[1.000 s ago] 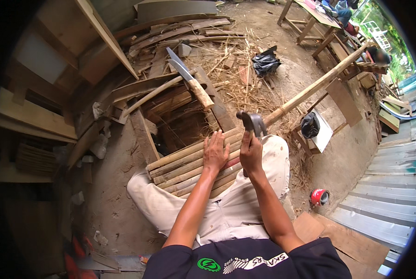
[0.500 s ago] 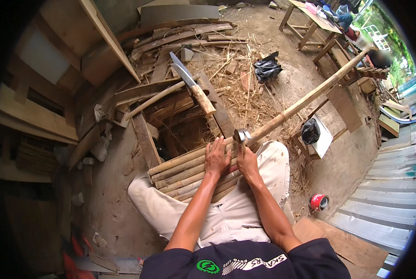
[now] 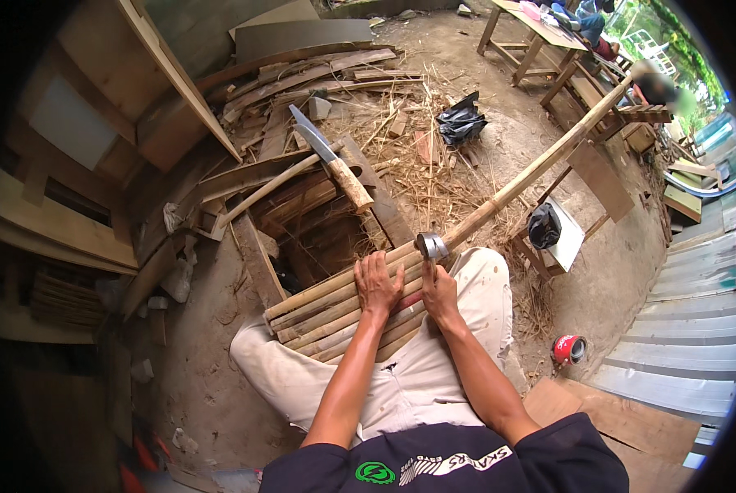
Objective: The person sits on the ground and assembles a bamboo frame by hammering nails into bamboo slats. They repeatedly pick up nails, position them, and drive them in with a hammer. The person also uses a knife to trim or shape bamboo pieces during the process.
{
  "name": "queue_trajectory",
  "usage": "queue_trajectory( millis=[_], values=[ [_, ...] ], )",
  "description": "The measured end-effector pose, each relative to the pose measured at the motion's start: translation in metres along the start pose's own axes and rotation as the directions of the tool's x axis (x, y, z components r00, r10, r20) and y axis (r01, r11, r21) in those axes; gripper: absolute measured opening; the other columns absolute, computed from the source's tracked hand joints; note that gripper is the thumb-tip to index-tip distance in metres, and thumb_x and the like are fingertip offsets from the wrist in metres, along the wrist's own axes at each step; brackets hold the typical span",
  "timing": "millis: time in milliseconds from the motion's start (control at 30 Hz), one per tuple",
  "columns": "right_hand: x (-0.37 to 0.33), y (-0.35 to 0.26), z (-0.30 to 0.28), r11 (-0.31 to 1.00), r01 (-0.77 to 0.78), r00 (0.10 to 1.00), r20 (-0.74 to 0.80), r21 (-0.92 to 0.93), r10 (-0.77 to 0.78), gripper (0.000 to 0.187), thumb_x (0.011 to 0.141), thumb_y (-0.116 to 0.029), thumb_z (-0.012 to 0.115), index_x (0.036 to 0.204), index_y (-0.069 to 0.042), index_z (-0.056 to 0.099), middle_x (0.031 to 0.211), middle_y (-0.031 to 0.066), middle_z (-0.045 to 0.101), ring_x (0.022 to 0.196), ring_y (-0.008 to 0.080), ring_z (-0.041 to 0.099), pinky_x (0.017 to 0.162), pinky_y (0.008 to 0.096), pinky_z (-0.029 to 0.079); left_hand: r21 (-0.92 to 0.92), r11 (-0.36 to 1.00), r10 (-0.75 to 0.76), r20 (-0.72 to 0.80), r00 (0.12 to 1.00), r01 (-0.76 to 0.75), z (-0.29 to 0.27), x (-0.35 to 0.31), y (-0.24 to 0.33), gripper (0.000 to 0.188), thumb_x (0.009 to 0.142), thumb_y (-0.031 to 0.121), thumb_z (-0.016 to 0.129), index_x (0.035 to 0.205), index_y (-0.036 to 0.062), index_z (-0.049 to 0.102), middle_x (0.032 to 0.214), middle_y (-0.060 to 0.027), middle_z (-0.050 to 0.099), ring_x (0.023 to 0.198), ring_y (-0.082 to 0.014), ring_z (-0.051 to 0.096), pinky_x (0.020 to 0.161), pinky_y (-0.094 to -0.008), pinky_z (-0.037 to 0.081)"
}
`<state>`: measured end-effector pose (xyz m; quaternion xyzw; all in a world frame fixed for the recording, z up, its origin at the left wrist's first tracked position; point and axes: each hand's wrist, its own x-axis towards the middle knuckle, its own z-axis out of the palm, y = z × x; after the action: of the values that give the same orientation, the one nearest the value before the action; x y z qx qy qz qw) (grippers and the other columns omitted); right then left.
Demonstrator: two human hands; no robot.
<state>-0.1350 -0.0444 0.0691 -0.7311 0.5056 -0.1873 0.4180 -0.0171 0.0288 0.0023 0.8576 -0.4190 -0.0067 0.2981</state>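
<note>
Our right hand [image 3: 440,292] closes round a hammer [image 3: 432,246], its head at the bamboo poles [image 3: 323,316] across our lap [image 3: 392,394]; our left hand [image 3: 376,283] lies flat, palm down, on them. One long pole [image 3: 540,167] juts rightward. A machete [image 3: 350,182] crosses the far right corner of the wooden box [image 3: 259,261].

Straw-strewn floor [image 3: 618,283], wooden table [image 3: 543,25] beyond

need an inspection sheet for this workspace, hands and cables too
Surface: ground, littered beyond the hands
Job's things: bamboo poles across the lap, one reaching far right; hammer head up, contact with the poles unclear
Clutter: straw-like scraps, black bag, knife
Hands: left hand laid on the poles; right hand gripping the hammer
Cables: nothing seen
Surroundings: table, red can, metal sheets
</note>
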Motion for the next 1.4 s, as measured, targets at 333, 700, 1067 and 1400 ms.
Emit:
queue_trajectory(
  millis=[333,700,1067,1400],
  values=[
    [-0.006,0.016,0.016,0.992,0.117,0.993,-0.02,-0.051,-0.118,0.033,0.095,-0.027,0.06,0.1,0.006,0.054,0.089,0.0323,0.063,0.086,0.0509,0.063,0.073,0.0535,0.05,-0.367,0.924,-0.186,-0.181,0.966,0.109,-0.003,0.005,-0.008,0.03,0.095,0.027,0.058,0.113,0.0025,0.06,0.109,-0.016,0.064,0.106,-0.0305,0.06,0.098,-0.0421,0.042],
    [-0.012,0.027,0.014,0.913,0.29,0.957,0.057,-0.286,-0.286,0.034,0.086,-0.029,0.069,0.1,0.002,0.063,0.105,0.023,0.056,0.099,0.039,0.059,0.086,0.0454,0.049,-0.612,0.776,-0.2,-0.014,0.98,0.15,-0.028,0.045,0.015,0.023,0.097,0.02,0.056,0.101,0.0001,0.067,0.093,-0.0132,0.07,0.081,-0.0245,0.067,0.074,-0.0352,0.053],
    [0.017,0.033,-0.062,0.965,0.018,1.0,-0.028,0.262,-0.012,0.029,0.092,-0.025,0.064,0.1,0.002,0.07,0.09,0.0201,0.069,0.086,0.0317,0.066,0.079,0.0384,0.052,-0.599,0.799,0.028,0.108,0.994,0.043,-0.004,0.069,0.097,0.021,0.096,0.016,0.058,0.103,-0.0014,0.067,0.09,-0.0155,0.07,0.082,-0.0238,0.068,0.074,-0.0348,0.053],
    [0.053,0.166,-0.161,0.872,-0.193,0.923,-0.218,0.449,0.317,0.025,0.097,-0.023,0.062,0.097,0.001,0.067,0.078,0.0019,0.065,0.065,0.0069,0.058,0.06,0.0233,0.048,-0.801,0.44,0.079,0.484,0.872,0.405,0.096,0.066,0.216,0.019,0.1,0.016,0.056,0.103,-0.0003,0.066,0.093,-0.0074,0.069,0.086,-0.0137,0.065,0.079,-0.0275,0.051]
  ],
)
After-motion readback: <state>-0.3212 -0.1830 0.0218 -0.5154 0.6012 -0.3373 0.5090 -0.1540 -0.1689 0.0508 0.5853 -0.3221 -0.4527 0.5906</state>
